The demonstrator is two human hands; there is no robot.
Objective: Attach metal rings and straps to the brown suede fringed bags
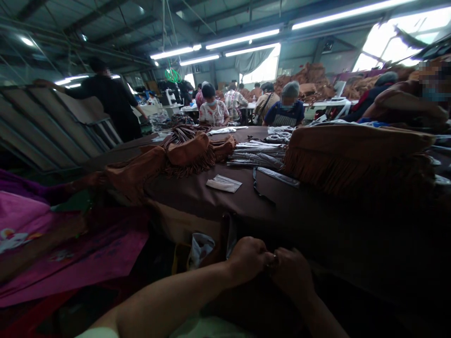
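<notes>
My left hand (247, 257) and my right hand (292, 274) meet at the near edge of a dark brown table (197, 192). Both are closed, fingers pinched together where they touch, around something small and dark that I cannot make out. A dark strip of material (230, 234) rises just beyond my left hand. A folded pale cloth (200, 248) lies left of my left wrist.
Brown fringed suede pieces (186, 152) lie at the table's middle, and a tall fringed stack (355, 157) at right. A small white packet (224, 183) and bundled plastic sleeves (259, 154) lie between. Pink fabric (70, 244) at left. Several people sit at far tables.
</notes>
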